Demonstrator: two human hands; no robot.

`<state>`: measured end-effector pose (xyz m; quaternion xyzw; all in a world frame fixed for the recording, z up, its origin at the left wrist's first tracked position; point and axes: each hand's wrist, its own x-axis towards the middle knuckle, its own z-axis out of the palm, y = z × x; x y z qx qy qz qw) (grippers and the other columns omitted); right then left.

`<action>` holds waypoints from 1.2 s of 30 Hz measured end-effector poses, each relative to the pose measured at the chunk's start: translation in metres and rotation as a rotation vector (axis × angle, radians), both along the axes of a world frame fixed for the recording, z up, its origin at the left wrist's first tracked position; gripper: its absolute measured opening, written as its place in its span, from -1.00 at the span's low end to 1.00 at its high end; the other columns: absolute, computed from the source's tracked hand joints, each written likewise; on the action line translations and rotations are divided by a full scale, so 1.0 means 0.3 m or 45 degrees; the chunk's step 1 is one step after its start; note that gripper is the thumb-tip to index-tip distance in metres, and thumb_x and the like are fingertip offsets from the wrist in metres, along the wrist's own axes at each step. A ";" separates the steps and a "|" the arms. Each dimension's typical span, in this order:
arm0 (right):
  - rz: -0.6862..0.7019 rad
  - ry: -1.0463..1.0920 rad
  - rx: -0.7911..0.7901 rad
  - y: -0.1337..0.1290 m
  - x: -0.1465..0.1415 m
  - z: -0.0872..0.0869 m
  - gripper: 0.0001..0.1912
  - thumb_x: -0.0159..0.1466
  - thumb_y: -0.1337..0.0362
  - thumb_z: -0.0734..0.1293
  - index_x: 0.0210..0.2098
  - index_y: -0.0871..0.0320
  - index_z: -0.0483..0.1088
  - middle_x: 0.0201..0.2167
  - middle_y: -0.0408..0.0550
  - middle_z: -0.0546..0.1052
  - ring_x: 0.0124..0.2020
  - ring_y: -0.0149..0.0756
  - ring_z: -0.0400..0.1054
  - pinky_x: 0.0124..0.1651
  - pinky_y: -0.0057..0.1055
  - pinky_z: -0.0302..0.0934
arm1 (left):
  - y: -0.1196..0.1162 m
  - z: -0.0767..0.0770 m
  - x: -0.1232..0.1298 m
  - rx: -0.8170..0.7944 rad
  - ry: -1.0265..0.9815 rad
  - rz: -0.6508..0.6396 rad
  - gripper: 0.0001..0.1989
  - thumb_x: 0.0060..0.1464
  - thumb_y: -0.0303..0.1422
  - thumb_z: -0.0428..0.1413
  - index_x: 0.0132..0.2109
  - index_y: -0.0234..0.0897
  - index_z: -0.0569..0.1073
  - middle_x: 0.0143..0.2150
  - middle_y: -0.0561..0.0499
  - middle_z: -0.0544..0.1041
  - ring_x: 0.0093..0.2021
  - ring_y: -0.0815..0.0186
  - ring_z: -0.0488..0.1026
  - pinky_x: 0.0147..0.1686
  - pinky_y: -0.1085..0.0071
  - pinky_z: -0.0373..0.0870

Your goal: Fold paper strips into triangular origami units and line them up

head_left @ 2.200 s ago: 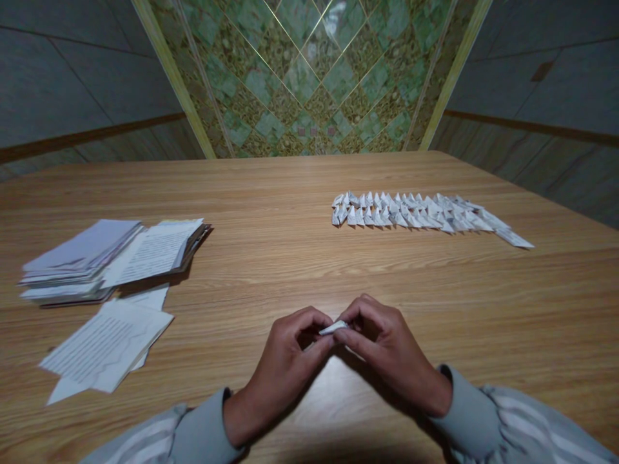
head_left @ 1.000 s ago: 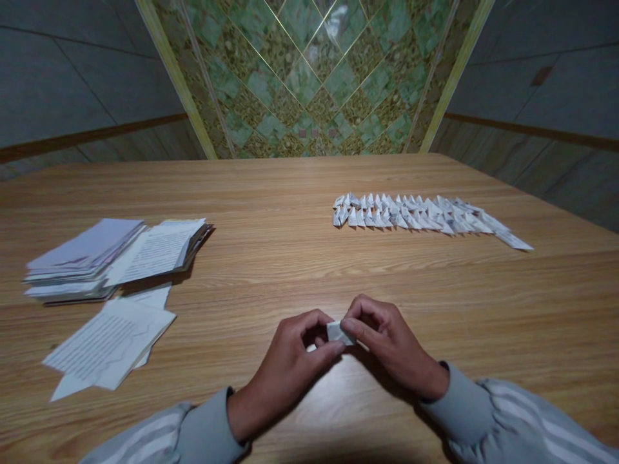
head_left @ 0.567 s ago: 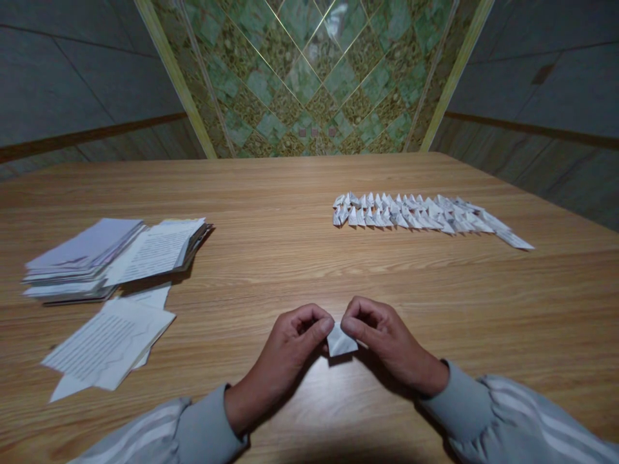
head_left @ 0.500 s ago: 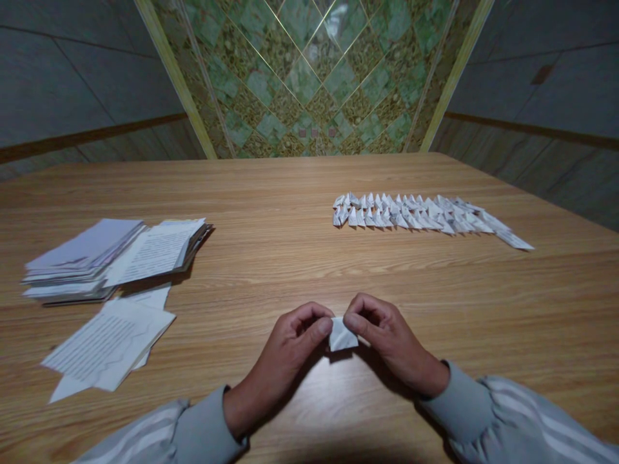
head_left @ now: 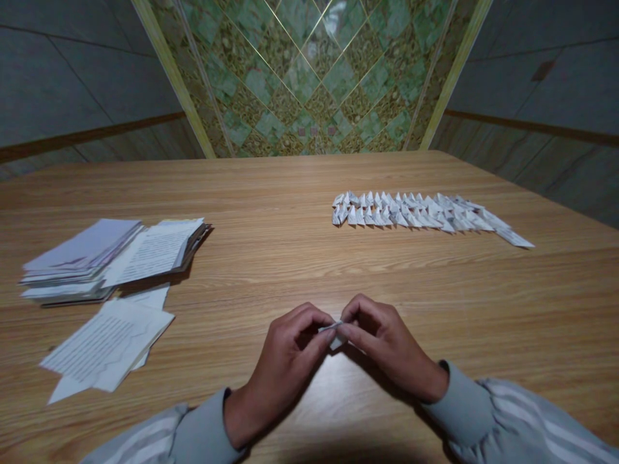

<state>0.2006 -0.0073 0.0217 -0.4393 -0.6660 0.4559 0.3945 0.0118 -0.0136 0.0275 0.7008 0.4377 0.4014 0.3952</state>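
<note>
A small folded white paper (head_left: 337, 341) is held between both hands, low in the centre of the head view and just above the table. My left hand (head_left: 290, 361) pinches its left side between thumb and fingers. From the right, my right hand (head_left: 389, 345) grips the other side the same way. The two thumbs almost meet over the paper and cover much of it, so its exact shape is partly hidden.
Two rows of folded paper pieces (head_left: 401, 212) lie on the wooden table (head_left: 271, 258) at the back right. On the left are stacked papers (head_left: 87, 245), an open written booklet (head_left: 157, 248) and loose written sheets (head_left: 109, 345). A tiled wall stands behind.
The thumbs have come closer together. The paper, which showed as a flat square face, now looks tilted or bent and more covered by the fingers.
</note>
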 end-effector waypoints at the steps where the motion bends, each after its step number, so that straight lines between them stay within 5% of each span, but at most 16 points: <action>1: 0.010 0.032 -0.024 -0.001 0.000 -0.004 -0.78 0.30 0.13 0.36 -0.38 0.14 0.38 -0.46 -0.16 0.43 -0.43 -0.36 0.30 -0.37 -0.41 0.18 | -0.001 0.000 0.000 -0.008 -0.011 -0.002 -0.84 0.20 -0.34 0.15 -0.33 -0.27 0.56 -0.41 0.00 0.54 -0.37 0.30 0.47 -0.33 0.43 0.32; 8: -0.050 0.091 0.013 -0.010 0.002 -0.006 -0.74 0.33 0.10 0.34 -0.38 0.13 0.33 -0.47 -0.18 0.40 -0.42 -0.37 0.27 -0.36 -0.42 0.16 | -0.007 0.001 0.004 -0.334 -0.241 0.053 -0.89 0.06 -0.34 0.25 -0.28 -0.30 0.56 -0.40 0.01 0.56 -0.40 0.31 0.44 -0.39 0.44 0.34; 17: 0.049 0.006 0.051 -0.005 0.004 0.006 -0.76 0.33 0.10 0.33 -0.35 0.13 0.39 -0.43 -0.14 0.43 -0.38 -0.34 0.31 -0.31 -0.39 0.19 | -0.005 0.002 0.002 -0.386 -0.303 0.009 -0.81 0.11 -0.31 0.23 -0.40 -0.33 0.56 -0.45 -0.02 0.58 -0.41 0.30 0.46 -0.37 0.42 0.36; 25: 0.171 0.425 -0.282 -0.004 -0.005 0.007 -0.60 0.27 -0.03 0.38 -0.46 0.15 0.32 -0.53 -0.20 0.37 -0.46 -0.39 0.24 -0.36 -0.41 0.16 | 0.012 -0.001 -0.010 -0.502 -0.391 -0.131 -0.80 0.10 -0.29 0.25 -0.40 -0.34 0.53 -0.49 0.05 0.50 -0.46 0.39 0.35 -0.43 0.49 0.27; 36: 0.024 0.226 -0.127 0.005 0.002 -0.002 -0.68 0.33 0.06 0.31 -0.43 0.15 0.33 -0.50 -0.19 0.34 -0.42 -0.38 0.20 -0.34 -0.43 0.09 | 0.021 -0.014 0.003 -0.571 -0.393 -0.024 -0.80 -0.01 -0.28 0.27 -0.33 -0.33 0.49 -0.48 0.07 0.49 -0.48 0.40 0.36 -0.45 0.49 0.28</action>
